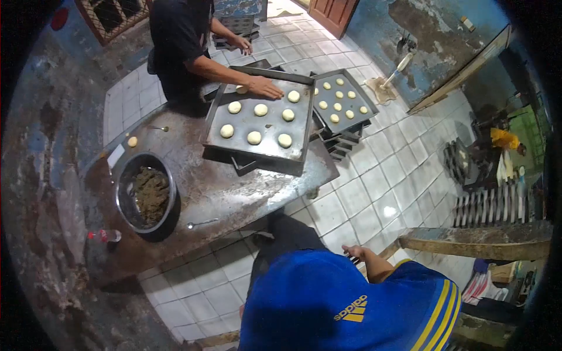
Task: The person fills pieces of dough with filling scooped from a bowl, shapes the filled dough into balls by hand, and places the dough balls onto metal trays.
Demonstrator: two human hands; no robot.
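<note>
My right hand [366,256] is beside my blue shirt, over the tiled floor. Its fingers are curled around a small dark item with light streaks, too small to name. My left hand does not show. Across the metal-topped table [193,175] a co-worker in dark clothes lays one hand [264,88] over a large baking tray [218,126]. Several pale round dough balls [260,109] sit spaced out on this tray. The co-worker's other hand [241,45] hangs free near a stack of trays.
A metal basin [120,202] with a dark brown filling [151,196] stands on the table, near a spoon [202,223], a bottle [105,236] and one dough ball [132,141]. Behind is a second tray [357,121] of dough balls. A wooden beam [480,241] lies right.
</note>
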